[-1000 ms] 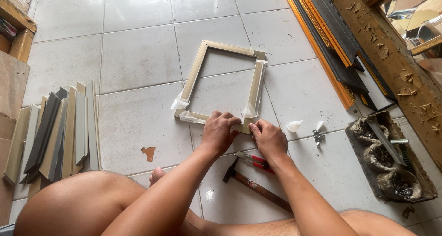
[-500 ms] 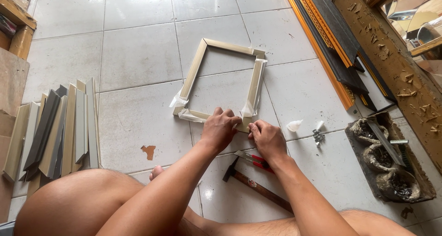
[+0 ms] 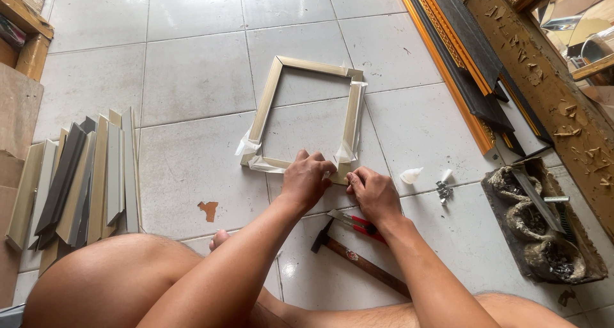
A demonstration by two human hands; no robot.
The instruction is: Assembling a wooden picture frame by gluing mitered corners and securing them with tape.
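Both hands press on the near right corner of a pale rectangular wooden picture frame (image 3: pixel 307 117) lying flat on the white tiled floor (image 3: pixel 192 66). Left hand (image 3: pixel 308 179) and right hand (image 3: pixel 376 194) have fingers curled, pinching that corner; a wooden-handled hammer (image 3: pixel 358 261) lies just beside.

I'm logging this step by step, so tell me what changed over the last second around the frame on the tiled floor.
Almost nothing changed. The left hand and right hand press the same near right corner of the pale rectangular wooden frame, which has not shifted. The wooden-handled hammer, the red-handled tool and the stack of grey and beige moulding strips lie as before.
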